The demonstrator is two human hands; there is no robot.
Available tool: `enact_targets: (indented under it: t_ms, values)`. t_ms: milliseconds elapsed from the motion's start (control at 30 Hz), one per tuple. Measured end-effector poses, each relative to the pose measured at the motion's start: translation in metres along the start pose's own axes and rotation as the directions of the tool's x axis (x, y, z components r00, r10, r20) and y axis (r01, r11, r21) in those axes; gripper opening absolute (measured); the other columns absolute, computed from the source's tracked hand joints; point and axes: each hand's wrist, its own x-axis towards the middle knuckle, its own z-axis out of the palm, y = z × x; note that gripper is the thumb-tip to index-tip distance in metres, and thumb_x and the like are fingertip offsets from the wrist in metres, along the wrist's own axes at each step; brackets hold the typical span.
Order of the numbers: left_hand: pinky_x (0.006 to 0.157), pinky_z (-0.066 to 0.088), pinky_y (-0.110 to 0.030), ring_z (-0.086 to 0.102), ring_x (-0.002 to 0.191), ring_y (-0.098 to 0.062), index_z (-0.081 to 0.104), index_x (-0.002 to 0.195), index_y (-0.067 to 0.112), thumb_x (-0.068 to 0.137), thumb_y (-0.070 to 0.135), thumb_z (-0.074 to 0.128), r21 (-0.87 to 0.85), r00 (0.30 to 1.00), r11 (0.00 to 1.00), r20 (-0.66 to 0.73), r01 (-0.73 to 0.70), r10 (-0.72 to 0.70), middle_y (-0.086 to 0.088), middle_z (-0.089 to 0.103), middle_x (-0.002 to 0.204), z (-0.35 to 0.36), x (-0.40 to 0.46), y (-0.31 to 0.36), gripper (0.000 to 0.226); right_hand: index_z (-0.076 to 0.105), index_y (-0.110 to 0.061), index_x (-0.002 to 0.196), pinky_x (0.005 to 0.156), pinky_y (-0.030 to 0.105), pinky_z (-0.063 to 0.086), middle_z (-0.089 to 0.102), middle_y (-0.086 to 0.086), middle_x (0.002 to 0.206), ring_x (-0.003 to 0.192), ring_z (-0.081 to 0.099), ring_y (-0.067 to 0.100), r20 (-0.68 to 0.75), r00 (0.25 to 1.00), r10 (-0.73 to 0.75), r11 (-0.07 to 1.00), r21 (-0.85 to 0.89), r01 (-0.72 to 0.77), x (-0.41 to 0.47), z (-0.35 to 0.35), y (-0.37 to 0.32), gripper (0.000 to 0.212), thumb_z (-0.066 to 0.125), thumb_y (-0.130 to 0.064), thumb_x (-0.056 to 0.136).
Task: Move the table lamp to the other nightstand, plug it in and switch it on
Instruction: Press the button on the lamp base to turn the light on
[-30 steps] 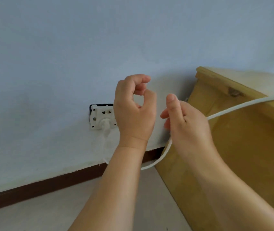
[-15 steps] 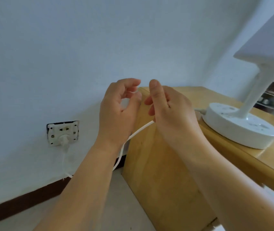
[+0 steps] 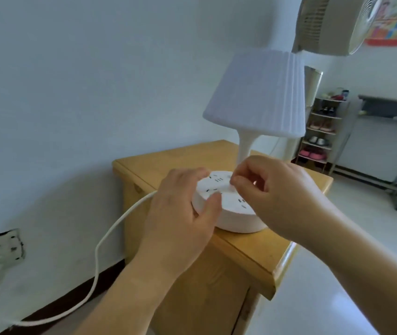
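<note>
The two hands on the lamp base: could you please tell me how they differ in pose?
The left hand lies spread against the lamp base at its left edge, thumb on the rim, while the right hand hovers curled above it, fingertips pinched at the top. Both are bare and at the base.

— Where does the head view look from?

— From above and close in, angled forward and down over the nightstand (image 3: 144,163), with both forearms reaching in from the bottom edge.

— Which way does it face?

— Toward the pale wall (image 3: 83,81) on the left and the room's far side on the right; the frame is tilted and bent by the wide lens.

— How near?

— Near enough that the lamp (image 3: 258,97) fills the centre.

— Any second view?

— None, so nothing overlaps.
</note>
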Motion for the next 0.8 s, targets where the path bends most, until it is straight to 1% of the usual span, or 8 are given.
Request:
enact_targets:
  t_ms: [67,133,233,367,467,567,667,800]
  values:
    - [0.101,0.033,-0.027,0.034,0.118,-0.001,0.026,0.130,0.041,0.064,0.075,0.042,0.105,0.993,0.993,0.096,0.057,-0.067,0.018,0.037,0.130,0.019,0.000,0.010,0.076,0.060,-0.030,0.077,0.052,0.015,0.036,0.057,-0.019,0.069,0.068,0.052,-0.004,-0.052,0.998,0.041,0.999,-0.007,-0.041,0.004,-0.003,0.029,0.014,0.050,-0.032,0.087]
    - [0.112,0.024,-0.042,0.020,0.132,-0.011,0.008,0.133,0.045,0.051,0.084,0.042,0.182,0.977,0.974,0.142,0.133,-0.159,0.015,0.022,0.145,0.035,0.000,0.016,0.097,0.060,-0.030,0.079,0.055,0.014,0.033,0.059,-0.018,0.079,0.068,0.049,-0.001,-0.070,0.994,0.090,0.996,-0.003,-0.090,0.013,0.002,0.050,0.014,0.049,-0.029,0.088]
    - [0.116,0.015,-0.044,0.009,0.140,-0.017,0.000,0.139,0.034,0.048,0.083,0.051,0.253,0.974,0.950,0.086,0.183,-0.210,0.007,0.011,0.152,0.054,0.002,0.018,0.116,0.063,-0.029,0.090,0.060,0.016,0.033,0.058,-0.010,0.097,0.079,0.048,0.004,0.006,0.981,0.195,0.977,0.092,-0.195,0.030,0.016,0.070,0.021,0.043,-0.021,0.092]
    - [0.117,0.013,-0.043,0.006,0.141,-0.022,-0.003,0.140,0.029,0.048,0.082,0.054,0.262,0.978,0.946,0.037,0.188,-0.205,0.000,0.007,0.153,0.063,0.005,0.013,0.120,0.062,-0.024,0.114,0.072,0.026,0.041,0.058,-0.006,0.106,0.091,0.054,0.014,0.224,0.931,0.288,0.892,0.290,-0.346,0.053,0.025,0.074,0.030,0.039,-0.024,0.096]
    - [0.115,0.022,-0.048,0.009,0.139,-0.026,-0.004,0.136,0.038,0.046,0.079,0.060,0.180,0.973,0.958,0.013,0.225,-0.231,0.012,0.003,0.145,0.060,0.007,0.006,0.119,0.068,-0.026,0.099,0.085,0.037,0.052,0.069,-0.001,0.102,0.095,0.066,0.023,0.352,0.901,0.255,0.781,0.474,-0.407,0.061,0.028,0.066,0.023,0.046,-0.027,0.095]
    - [0.109,0.034,-0.048,0.020,0.134,-0.028,-0.001,0.139,0.036,0.043,0.074,0.068,0.124,0.969,0.962,0.013,0.241,-0.245,0.016,0.010,0.134,0.051,0.013,-0.005,0.124,0.071,-0.026,0.085,0.086,0.037,0.052,0.072,-0.007,0.086,0.089,0.069,0.017,0.351,0.898,0.267,0.779,0.470,-0.416,0.064,0.037,0.059,0.023,0.050,-0.030,0.093]
    - [0.110,0.032,-0.043,0.021,0.133,-0.020,0.000,0.140,0.036,0.041,0.068,0.073,0.033,0.972,0.975,0.082,0.220,-0.222,0.021,0.012,0.128,0.041,0.019,-0.016,0.127,0.072,-0.020,0.091,0.088,0.042,0.054,0.074,0.004,0.092,0.092,0.069,0.026,0.351,0.867,0.354,0.713,0.498,-0.493,0.069,0.043,0.051,0.017,0.056,-0.026,0.090]
    - [0.115,0.021,-0.048,0.012,0.136,-0.014,0.000,0.142,0.034,0.043,0.068,0.070,0.003,0.972,0.977,0.095,0.214,-0.213,0.012,0.016,0.146,0.031,0.013,-0.023,0.126,0.071,-0.001,0.098,0.092,0.058,0.048,0.071,0.021,0.104,0.100,0.065,0.040,0.399,0.784,0.475,0.647,0.446,-0.619,0.073,0.047,0.046,0.030,0.066,-0.026,0.082]
